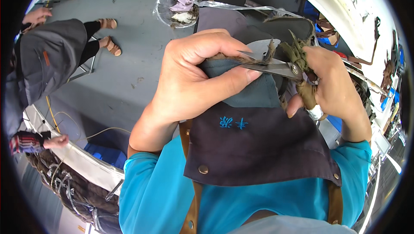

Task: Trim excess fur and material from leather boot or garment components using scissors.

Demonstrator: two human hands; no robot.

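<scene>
In front of my chest my left hand (185,74) pinches a blue-grey piece of fabric (248,90) with a brown furry edge, between thumb and fingers. My right hand (334,80) is wrapped round the handles of a pair of scissors (280,69), which are bound with olive cloth strips. The metal blades stand parted at the furry edge, close to my left thumb and fingertips. A tuft of brown fur sticks up by the upper blade. Part of the handles is hidden by my right fingers.
A lined waste bin (161,7) holding scraps stands beyond my hands. Another person in dark clothes (51,57) is at the left. A dark furry bundle (82,184) lies by the white table edge (82,158), lower left. A blue crate (103,155) sits nearby.
</scene>
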